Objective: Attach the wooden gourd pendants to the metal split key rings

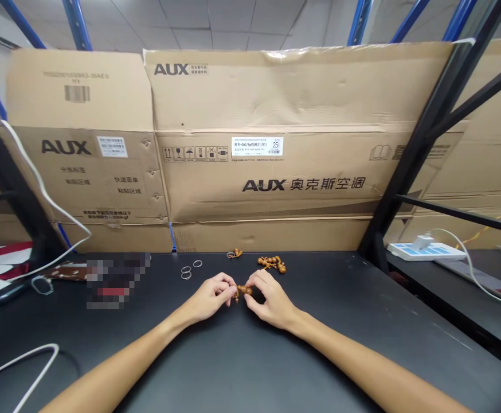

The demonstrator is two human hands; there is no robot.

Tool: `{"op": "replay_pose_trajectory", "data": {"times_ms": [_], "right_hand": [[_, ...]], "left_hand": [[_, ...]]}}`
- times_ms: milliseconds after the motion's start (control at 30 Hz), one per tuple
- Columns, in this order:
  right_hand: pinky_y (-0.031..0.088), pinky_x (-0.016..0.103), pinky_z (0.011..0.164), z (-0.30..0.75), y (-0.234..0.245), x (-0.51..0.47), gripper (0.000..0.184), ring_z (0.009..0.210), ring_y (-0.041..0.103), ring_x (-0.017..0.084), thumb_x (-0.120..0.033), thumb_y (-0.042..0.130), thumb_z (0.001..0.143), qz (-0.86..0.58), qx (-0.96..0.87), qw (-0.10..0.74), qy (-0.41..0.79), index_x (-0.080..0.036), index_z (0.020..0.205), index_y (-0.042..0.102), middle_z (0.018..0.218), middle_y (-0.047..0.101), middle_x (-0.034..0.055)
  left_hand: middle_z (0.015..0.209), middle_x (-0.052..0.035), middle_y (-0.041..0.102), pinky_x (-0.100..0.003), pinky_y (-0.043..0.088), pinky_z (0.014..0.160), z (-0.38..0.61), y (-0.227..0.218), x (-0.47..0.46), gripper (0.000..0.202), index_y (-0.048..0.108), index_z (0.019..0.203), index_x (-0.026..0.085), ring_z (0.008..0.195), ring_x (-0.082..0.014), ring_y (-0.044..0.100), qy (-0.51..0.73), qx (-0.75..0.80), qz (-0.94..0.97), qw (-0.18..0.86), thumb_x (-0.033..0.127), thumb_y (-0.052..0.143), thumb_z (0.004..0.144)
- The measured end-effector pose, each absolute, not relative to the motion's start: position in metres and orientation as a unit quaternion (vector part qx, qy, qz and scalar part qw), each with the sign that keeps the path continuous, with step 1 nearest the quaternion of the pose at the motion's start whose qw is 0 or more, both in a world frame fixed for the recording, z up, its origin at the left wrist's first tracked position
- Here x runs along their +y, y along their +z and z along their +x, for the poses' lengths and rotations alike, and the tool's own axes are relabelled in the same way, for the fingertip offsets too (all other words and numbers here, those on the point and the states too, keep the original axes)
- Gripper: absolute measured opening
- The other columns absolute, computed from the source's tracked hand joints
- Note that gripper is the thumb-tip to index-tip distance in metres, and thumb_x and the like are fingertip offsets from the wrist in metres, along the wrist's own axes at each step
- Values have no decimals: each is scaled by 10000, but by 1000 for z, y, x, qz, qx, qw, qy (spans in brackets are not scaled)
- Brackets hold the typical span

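Left hand (210,298), right hand (271,301) curled, both pinching glossy gourd-shaped wooden bead (244,290) at fingertips; similar beads (271,264) clustered beyond; thin metal rings (186,271) on matte black tabletop (319,321).

Landmark: wooden bead cluster (271,264) on my bench (319,327). Before it, my left hand (210,298) and right hand (271,301) on a wooden gourd bead (245,290). Left of it, small rings (189,268) and a lone bead piece (234,253). Behind it, AUX cardboard cartons (276,172). Right of it, a power strip (422,251).
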State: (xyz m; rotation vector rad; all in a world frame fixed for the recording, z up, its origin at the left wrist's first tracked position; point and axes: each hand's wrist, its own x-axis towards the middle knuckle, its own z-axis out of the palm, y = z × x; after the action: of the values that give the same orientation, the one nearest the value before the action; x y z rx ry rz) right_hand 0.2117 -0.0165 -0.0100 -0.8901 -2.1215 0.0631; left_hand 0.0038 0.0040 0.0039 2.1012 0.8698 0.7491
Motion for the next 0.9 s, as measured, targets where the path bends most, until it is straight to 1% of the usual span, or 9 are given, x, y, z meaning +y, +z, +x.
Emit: {"op": "replay_pose_trajectory", "data": {"times_ms": [133, 367, 533, 600, 700, 733, 800, 833, 900], "right_hand": [[409, 327, 731, 211, -12, -14, 57, 776, 507, 192, -147, 538, 768, -375, -840, 391, -10, -193, 801, 529, 814, 574, 42], [417, 318, 726, 213, -21, -4, 27, 773, 526, 193, -174, 555, 772, -469, -811, 350, -7, -196, 759, 545, 802, 584, 34], [434, 328, 768, 214, -17, -8, 158, 856, 543, 211, -195, 571, 783, -471, -797, 378, -2, -188, 940, 562, 919, 598, 64], [430, 316, 739, 213, -16, -10, 41, 793, 544, 197, -217, 570, 801, -469, -805, 362, -5, -188, 831, 565, 827, 597, 48], [419, 301, 713, 213, -14, -12, 185, 702, 542, 170, -233, 514, 863, -435, -854, 287, 4, -193, 687, 556, 694, 586, 21], [422, 307, 740, 213, -14, -12, 171, 747, 559, 175, -248, 507, 876, -422, -867, 266, 8, -193, 737, 589, 746, 615, 31], [419, 347, 854, 215, -13, -11, 201, 979, 563, 215, -310, 509, 891, -419, -874, 247, 12, -192, 1010, 619, 1043, 642, 81], [397, 376, 927, 217, -13, -10, 314, 1115, 517, 236, -350, 496, 901, -423, -874, 238, 18, -190, 1159, 577, 1211, 590, 100], [318, 422, 1046, 219, -15, -6, 472, 1287, 393, 265, -438, 444, 921, -431, -878, 202, 41, -176, 1311, 492, 1396, 456, 115]], "left_hand": [[1026, -60, 519, -255, 444, 748, 4, 6, 2, 399, 653, 742, 153, 813, -143, 540, 301, 336, 816, 361, 441, 437, 913], [1057, -42, 493, -229, 425, 619, 4, 8, 0, 344, 654, 800, 164, 657, -90, 488, 290, 348, 825, 338, 386, 422, 925], [957, -37, 532, -266, 446, 707, 6, 2, -4, 161, 588, 831, 173, 783, -146, 532, 321, 385, 845, 187, 277, 483, 894], [901, -34, 534, -302, 448, 754, 7, 0, -9, 113, 559, 836, 178, 808, -168, 530, 311, 384, 863, 109, 268, 505, 878], [819, -28, 558, -358, 446, 786, 8, -1, -15, 180, 563, 783, 187, 779, -187, 537, 231, 360, 903, 27, 315, 499, 892], [849, -36, 581, -374, 447, 806, 7, -1, -16, 188, 582, 823, 190, 815, -200, 549, 212, 356, 910, 13, 332, 488, 903], [1047, -71, 608, -403, 439, 880, 6, -2, -15, 240, 592, 1028, 199, 984, -234, 552, 203, 358, 911, 1, 369, 462, 920], [1177, -88, 582, -416, 421, 934, 5, -3, -14, 307, 562, 1139, 201, 1094, -250, 522, 203, 362, 910, 1, 390, 447, 928], [1349, -105, 496, -430, 362, 1032, 2, -7, -9, 421, 495, 1275, 194, 1250, -262, 436, 192, 369, 909, 8, 434, 396, 944]]}}
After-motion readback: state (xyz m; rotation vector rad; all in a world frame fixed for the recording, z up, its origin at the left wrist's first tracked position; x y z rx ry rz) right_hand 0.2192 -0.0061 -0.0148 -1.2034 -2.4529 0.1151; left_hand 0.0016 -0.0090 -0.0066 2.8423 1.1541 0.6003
